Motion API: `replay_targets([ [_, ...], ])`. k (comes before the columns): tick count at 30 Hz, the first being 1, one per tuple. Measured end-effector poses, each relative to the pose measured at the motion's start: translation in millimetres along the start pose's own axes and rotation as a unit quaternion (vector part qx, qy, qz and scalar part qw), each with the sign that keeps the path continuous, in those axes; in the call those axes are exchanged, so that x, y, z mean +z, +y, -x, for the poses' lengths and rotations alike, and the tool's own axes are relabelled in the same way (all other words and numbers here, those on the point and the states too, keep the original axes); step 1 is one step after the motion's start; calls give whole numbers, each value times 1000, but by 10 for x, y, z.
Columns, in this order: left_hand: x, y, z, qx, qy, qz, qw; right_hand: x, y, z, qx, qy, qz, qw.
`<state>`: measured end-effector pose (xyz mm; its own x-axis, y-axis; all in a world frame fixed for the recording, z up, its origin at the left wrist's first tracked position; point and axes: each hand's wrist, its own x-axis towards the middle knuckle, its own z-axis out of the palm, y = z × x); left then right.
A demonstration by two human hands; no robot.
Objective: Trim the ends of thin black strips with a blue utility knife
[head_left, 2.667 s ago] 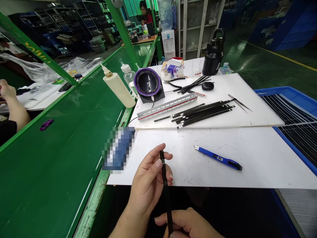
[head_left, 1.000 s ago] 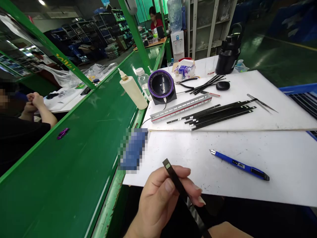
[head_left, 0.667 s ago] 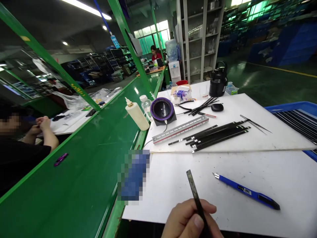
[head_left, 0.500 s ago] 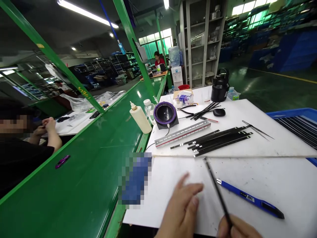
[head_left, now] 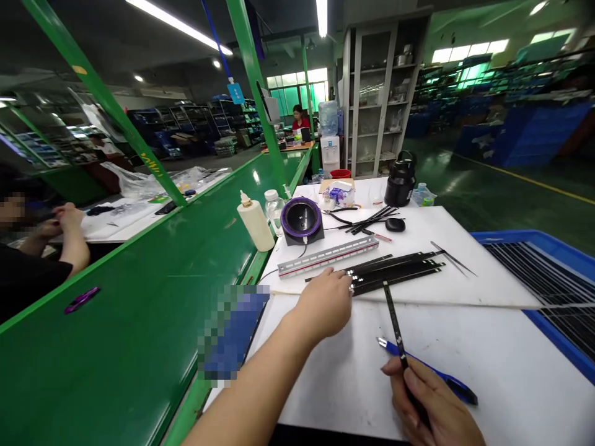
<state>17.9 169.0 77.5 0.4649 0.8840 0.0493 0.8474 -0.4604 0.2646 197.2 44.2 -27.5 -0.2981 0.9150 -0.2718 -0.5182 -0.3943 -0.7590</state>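
My right hand (head_left: 434, 406) grips a thin black strip (head_left: 393, 319) by its near end; the strip points away from me, its tip close to a pile of several like black strips (head_left: 395, 272) on the raised white board (head_left: 469, 288). My left hand (head_left: 325, 303) is stretched out to the near left end of that pile, fingers curled at the strip ends; whether it grips one I cannot tell. A blue utility knife (head_left: 432, 371) lies on the white table (head_left: 502, 371) under my right hand.
A metal scale ruler (head_left: 328, 256), a round purple-rimmed device (head_left: 301, 220), a cream squeeze bottle (head_left: 255, 222), pliers, tweezers (head_left: 453, 259) and a black jug (head_left: 400, 181) stand farther back. A blue tray (head_left: 553, 279) of strips is at right, the green conveyor (head_left: 139, 291) at left with a seated person.
My left hand let go of the strip and reached forward to the pile. My right hand now holds the strip alone. The camera tilted up.
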Motion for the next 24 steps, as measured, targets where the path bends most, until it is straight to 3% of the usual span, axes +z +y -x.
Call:
replay_targets([
  [3,101,132,-174,45,-7,2,999,-4,-96,-36,0,-62,-55,997],
  [6,163,120,-185,51,-3,-19,999,9,-167,-67,7,-100,-72,992],
  [8,146,12,-151,33,6,-39,999,4,-163,-91,2,-110,-73,991],
  [14,-146,-391,-27,-131,77,-111,982,-80,-38,-205,-19,-133,-83,987],
  [18,-199,-599,-42,-109,100,-151,977,-126,-16,-244,-9,-123,-119,985],
  [24,34,-1066,-204,-99,107,-190,971,-124,-14,-263,15,-105,-135,985],
])
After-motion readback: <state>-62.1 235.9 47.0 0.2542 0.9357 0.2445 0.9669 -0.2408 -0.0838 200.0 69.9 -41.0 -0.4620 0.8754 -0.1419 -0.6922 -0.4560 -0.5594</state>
